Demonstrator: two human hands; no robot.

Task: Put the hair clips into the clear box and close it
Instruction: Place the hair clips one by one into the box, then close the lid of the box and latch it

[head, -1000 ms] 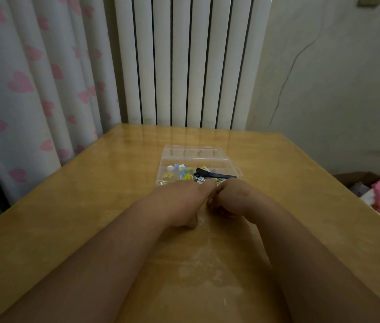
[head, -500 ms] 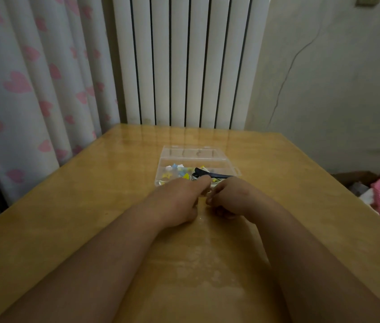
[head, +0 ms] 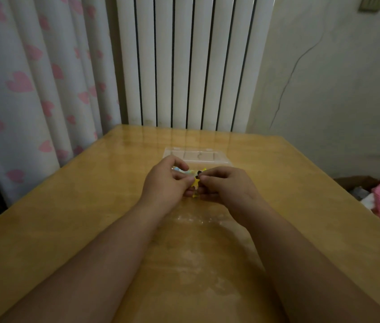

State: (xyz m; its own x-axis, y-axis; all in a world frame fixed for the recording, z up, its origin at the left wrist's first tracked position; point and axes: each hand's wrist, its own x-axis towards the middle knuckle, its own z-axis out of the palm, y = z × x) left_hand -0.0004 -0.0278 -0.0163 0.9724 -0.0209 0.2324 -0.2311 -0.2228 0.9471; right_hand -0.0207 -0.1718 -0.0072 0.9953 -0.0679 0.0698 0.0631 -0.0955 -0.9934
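Both hands [head: 197, 183] pinching yellow clip [head: 196, 182], clear box [head: 207, 157] behind

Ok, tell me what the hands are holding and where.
Both hands, left and right, pinch a small yellow star-shaped hair clip between their fingertips; exact grip points are hidden.

A small yellow star-shaped clip [head: 196, 182] sits pinched between the fingertips of both hands, just in front of the clear box [head: 207, 157]. The box lies flat on the table, lid open toward the far side, with more clips [head: 185, 171] partly hidden inside.
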